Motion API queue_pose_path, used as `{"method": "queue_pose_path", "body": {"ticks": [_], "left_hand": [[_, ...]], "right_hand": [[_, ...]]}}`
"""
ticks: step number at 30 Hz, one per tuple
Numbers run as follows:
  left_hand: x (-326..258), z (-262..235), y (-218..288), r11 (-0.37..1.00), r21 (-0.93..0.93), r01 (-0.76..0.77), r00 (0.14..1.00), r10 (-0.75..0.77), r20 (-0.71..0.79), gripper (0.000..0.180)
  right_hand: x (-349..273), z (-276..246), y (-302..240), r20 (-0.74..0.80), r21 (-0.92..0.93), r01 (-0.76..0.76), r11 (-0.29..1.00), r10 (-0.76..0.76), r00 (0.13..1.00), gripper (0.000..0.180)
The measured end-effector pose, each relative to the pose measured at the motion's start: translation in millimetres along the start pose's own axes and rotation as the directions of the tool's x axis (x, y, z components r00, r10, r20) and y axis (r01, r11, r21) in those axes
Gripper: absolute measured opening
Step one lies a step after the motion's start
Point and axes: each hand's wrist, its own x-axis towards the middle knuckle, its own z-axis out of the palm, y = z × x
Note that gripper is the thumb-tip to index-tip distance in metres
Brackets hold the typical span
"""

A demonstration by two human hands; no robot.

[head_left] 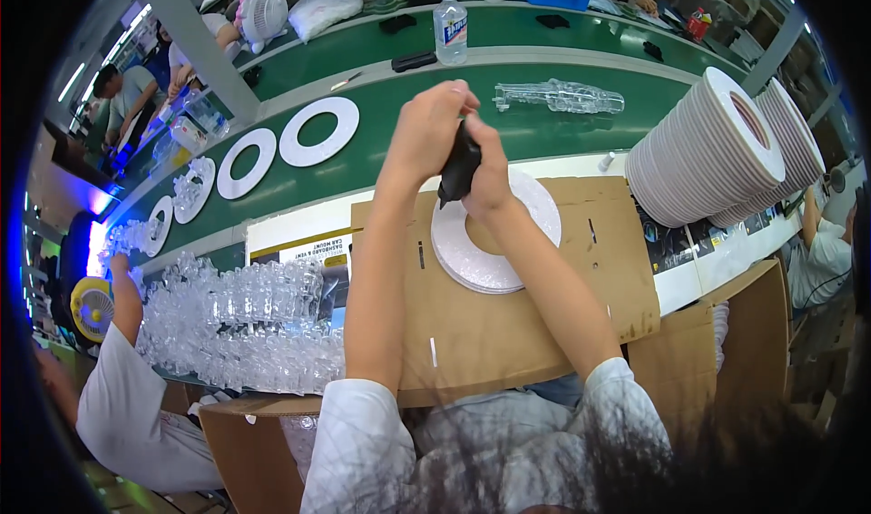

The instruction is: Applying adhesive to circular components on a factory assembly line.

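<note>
In front of me, my right hand [491, 167] is closed round a black hand-held piece [461, 164] with a narrow tip that points down. My left hand [430, 126] is closed at its upper end, its fingers pressed against those of my right hand. What kind of tool the black piece is, I cannot make out. Just below lies a small stack of flat white rings [463, 262], partly covered by my right hand and forearm. The rings rest on a brown cardboard sheet [508, 342].
A large heap of clear plastic parts [245, 323] lies at left, beside a co-worker's arm [127, 301]. White rings [319, 131] lie along the green belt [390, 106], with a clear plastic part [562, 97] and a bottle [450, 29]. Tall ring stacks [694, 165] stand at right.
</note>
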Motion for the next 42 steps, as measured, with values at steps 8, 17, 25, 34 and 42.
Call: {"method": "queue_pose_path", "body": {"ticks": [8,17,25,34,42], "left_hand": [[-1.4,18.5,-0.1,1.0,0.01,-0.001,0.996,0.0,0.085,0.045],[-1.7,23.0,-5.1,0.994,-0.089,-0.056,0.998,0.056,-0.001,0.036],[-0.6,23.1,-10.9,0.998,-0.022,-0.06,0.994,0.062,0.094,0.044],[4.1,13.9,-12.3,0.998,-0.046,-0.041,0.994,0.046,0.097,0.049],[3.1,3.8,-20.1,0.942,-0.157,0.297,0.929,-0.246,0.277,0.06]], "right_hand": [[9.1,-0.1,7.9,-0.092,0.215,0.153,0.964,-0.136,0.986,0.033],[10.8,1.0,16.6,-0.238,0.175,0.17,0.97,-0.125,0.963,0.037],[16.9,-7.9,33.6,-0.213,0.4,0.187,0.897,-0.107,0.971,0.03],[14.2,2.6,22.8,-0.244,0.613,0.182,0.769,-0.035,0.969,0.028],[10.1,25.8,-27.3,-0.347,0.303,-0.297,0.906,0.395,0.851,0.029]]}}
